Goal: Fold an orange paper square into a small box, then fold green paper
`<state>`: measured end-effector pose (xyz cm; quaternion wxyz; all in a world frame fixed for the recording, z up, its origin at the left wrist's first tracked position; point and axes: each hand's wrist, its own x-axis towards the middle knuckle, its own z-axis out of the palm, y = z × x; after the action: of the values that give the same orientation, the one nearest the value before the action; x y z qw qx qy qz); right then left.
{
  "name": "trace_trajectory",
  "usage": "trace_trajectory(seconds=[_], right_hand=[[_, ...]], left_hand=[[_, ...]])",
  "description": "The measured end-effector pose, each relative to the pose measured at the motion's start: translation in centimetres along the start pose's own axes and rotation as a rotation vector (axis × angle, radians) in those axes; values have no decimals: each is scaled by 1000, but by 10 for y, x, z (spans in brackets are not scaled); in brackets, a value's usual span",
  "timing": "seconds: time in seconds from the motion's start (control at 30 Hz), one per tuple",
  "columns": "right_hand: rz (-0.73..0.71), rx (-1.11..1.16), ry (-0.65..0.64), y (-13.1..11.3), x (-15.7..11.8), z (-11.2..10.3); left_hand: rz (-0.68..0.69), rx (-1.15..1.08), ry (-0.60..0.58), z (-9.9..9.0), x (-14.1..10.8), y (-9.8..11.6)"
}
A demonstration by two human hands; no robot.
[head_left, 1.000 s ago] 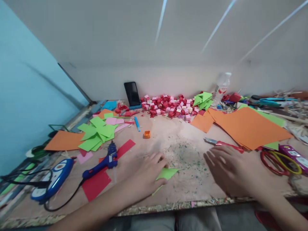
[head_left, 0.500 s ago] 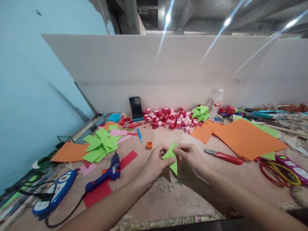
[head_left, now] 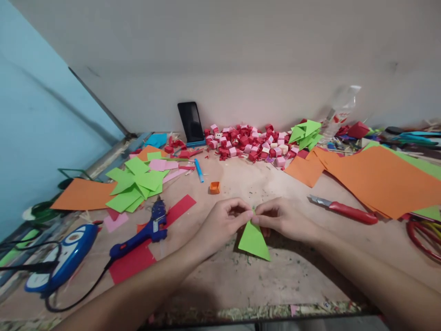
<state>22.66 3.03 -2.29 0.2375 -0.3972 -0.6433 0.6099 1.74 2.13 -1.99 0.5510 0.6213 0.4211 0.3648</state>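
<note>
A folded piece of green paper point(head_left: 254, 241) hangs between my hands, narrow at the top and wide at the bottom. My left hand point(head_left: 229, 218) pinches its upper tip with thumb and fingers. From the other side, my right hand point(head_left: 284, 218) pinches the same tip, thumb almost touching the left thumb. A small open orange paper box point(head_left: 214, 187) sits on the table just beyond my left hand. To the right of my right hand lies a utility knife point(head_left: 344, 209) with a red handle and its blade out.
Left are a blue glue gun point(head_left: 155, 225), green paper pieces point(head_left: 136, 181), a blue-and-white power strip point(head_left: 64, 257) and red paper point(head_left: 132, 262). Behind stand a phone point(head_left: 191, 122), many red and pink paper cubes point(head_left: 246, 142) and a bottle point(head_left: 341, 115). Orange sheets point(head_left: 386, 179) and scissors point(head_left: 425, 239) lie right.
The view has tilted down. The green paper has turned from an upright pointed shape to a wide-bottomed triangle, and both hands have come together at its top.
</note>
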Motion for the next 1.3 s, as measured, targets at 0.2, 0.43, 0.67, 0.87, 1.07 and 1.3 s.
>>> trace_trajectory(seconds=[0.2, 0.43, 0.67, 0.87, 1.07, 1.3], right_hand=[[21, 108, 41, 1, 1, -2], [11, 79, 121, 0, 2, -3], [-27, 28, 37, -3, 1, -1], [-17, 66, 56, 3, 1, 2], [13, 31, 138, -10, -1, -6], [30, -26, 109, -23, 5, -8]], left_hand=[[-87, -90, -9, -2, -1, 1], [-83, -10, -5, -3, 1, 2], [-34, 18, 17, -1, -1, 1], [-8, 3, 51, 0, -3, -3], [-25, -59, 79, 2, 7, 12], [-83, -156, 67, 1, 17, 20]])
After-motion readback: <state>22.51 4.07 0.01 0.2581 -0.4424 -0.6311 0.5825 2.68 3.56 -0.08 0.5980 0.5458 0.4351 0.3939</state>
